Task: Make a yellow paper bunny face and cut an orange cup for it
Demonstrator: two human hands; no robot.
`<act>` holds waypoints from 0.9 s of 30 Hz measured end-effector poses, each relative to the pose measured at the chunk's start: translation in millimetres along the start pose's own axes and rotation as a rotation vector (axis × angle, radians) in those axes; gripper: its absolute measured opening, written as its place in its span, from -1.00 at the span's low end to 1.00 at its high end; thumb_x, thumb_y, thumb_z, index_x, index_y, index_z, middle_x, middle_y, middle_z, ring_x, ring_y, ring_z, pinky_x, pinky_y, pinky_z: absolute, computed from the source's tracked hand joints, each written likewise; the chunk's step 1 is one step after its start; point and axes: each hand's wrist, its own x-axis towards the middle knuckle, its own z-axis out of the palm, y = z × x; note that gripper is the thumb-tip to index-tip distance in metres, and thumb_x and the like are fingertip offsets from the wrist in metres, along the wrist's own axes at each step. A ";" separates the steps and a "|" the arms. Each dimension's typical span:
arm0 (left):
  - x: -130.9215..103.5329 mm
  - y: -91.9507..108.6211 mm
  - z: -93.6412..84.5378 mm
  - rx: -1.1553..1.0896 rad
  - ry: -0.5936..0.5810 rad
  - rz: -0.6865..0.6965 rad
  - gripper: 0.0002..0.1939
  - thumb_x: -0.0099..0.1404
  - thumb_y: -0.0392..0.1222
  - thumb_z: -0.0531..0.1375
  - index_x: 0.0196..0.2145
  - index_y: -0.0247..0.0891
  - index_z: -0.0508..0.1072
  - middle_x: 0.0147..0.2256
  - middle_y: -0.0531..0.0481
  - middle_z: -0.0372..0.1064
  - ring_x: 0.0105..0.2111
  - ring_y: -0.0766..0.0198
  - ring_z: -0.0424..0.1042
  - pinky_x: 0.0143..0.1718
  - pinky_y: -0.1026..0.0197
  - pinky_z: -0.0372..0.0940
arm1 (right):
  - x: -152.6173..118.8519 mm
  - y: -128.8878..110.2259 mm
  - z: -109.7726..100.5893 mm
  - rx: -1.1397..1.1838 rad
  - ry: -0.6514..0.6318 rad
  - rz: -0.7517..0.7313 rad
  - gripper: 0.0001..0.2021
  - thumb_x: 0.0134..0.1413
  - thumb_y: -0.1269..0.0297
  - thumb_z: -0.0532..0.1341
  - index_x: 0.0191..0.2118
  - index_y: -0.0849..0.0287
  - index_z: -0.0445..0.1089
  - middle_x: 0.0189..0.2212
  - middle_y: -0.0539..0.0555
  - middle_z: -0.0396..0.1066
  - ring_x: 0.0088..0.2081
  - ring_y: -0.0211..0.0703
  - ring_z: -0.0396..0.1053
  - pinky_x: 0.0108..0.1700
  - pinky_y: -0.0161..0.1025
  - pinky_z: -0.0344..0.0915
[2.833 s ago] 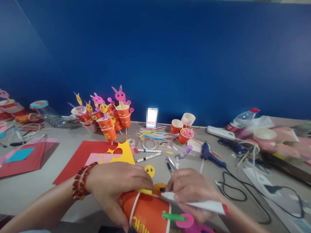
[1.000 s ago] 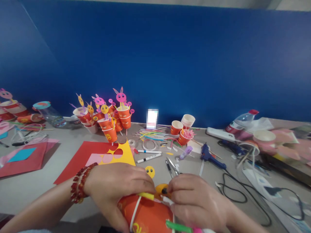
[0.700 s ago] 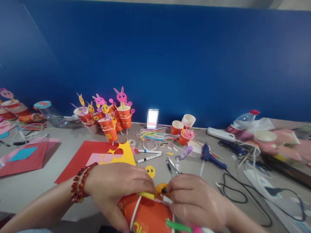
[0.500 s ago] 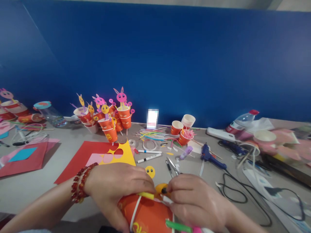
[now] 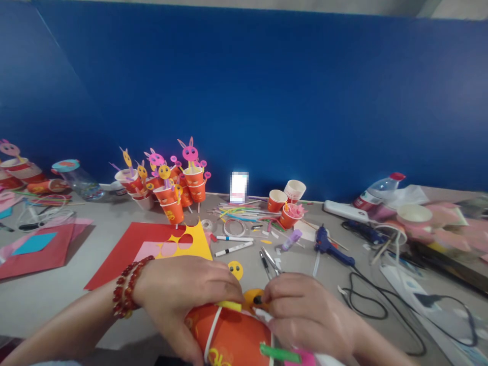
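Observation:
My left hand, with red bead bracelets at its wrist, is wrapped over a red paper cup lying on its side. A yellow straw piece sticks out by its fingertips. My right hand is closed, pinching the edge of a yellow paper face with a dark eye, at the cup's far side. A white pointed piece shows under the right fingers; its kind is unclear. A green strip and a white strip cross the cup. Another yellow paper face lies on the table.
Decorated cup figures stand at the back left. Red paper, markers, scissors and a purple glue stick lie ahead. A blue glue gun with its cable is at right. A lit phone leans against the blue partition.
Almost nothing differs. Both hands keep their hold on the cup and the yellow paper face, with only a very slight shift of the fingers and the view.

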 end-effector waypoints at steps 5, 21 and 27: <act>0.6 2.4 -3.2 0.004 -0.014 -0.024 -0.25 0.20 0.21 0.28 0.17 -0.27 0.19 -0.04 -0.33 0.42 -0.10 -0.07 0.48 -0.07 0.05 0.40 | 2.6 0.3 -0.2 -0.002 0.039 -0.012 -0.54 0.46 0.36 -0.17 -0.35 0.24 0.42 -0.54 0.07 0.37 -0.35 -0.13 0.37 -0.25 -0.23 0.32; 0.7 2.7 -3.7 -0.006 -0.014 -0.029 -0.28 0.22 0.19 0.27 0.16 -0.29 0.20 -0.05 -0.35 0.43 -0.11 -0.08 0.48 -0.08 0.05 0.39 | 1.9 3.0 3.1 -0.044 -0.006 -0.005 -0.53 0.45 0.40 -0.17 -0.38 0.23 0.41 -0.55 0.06 0.36 -0.39 -0.14 0.33 -0.33 -0.23 0.29; 0.5 2.6 -3.3 0.010 -0.012 -0.034 -0.27 0.22 0.19 0.28 0.17 -0.29 0.20 -0.04 -0.34 0.43 -0.11 -0.07 0.48 -0.09 0.07 0.39 | 1.0 3.1 2.5 -0.035 -0.005 0.001 -0.52 0.46 0.39 -0.19 -0.39 0.22 0.39 -0.55 0.07 0.38 -0.36 -0.13 0.34 -0.30 -0.23 0.32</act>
